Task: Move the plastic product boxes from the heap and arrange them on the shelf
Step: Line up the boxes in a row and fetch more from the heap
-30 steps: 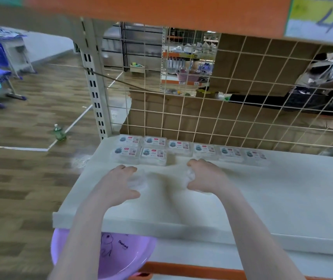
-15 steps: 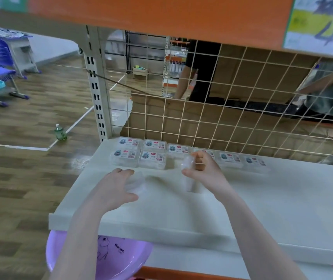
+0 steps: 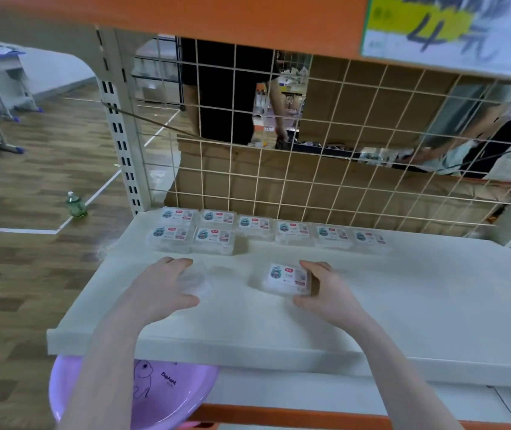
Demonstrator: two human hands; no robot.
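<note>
The right hand (image 3: 322,291) gripped a labelled plastic box (image 3: 286,279) on the shelf (image 3: 403,305); the left hand (image 3: 167,287) gripped another clear box (image 3: 197,282). The placing step was in hand, and next each box probably needed sliding into the front row (image 3: 190,238).

We stand in a shop: a slotted metal shelf (image 3: 403,290) with wire-grid backing (image 3: 325,169), labelled product boxes (image 3: 291,232) in rows, a price sign (image 3: 434,29) overhead.

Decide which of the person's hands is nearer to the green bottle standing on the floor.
Left. The left hand lies on the shelf's left part, on the side toward the green bottle. The right hand holds a plastic box farther right, farther from the bottle.
</note>
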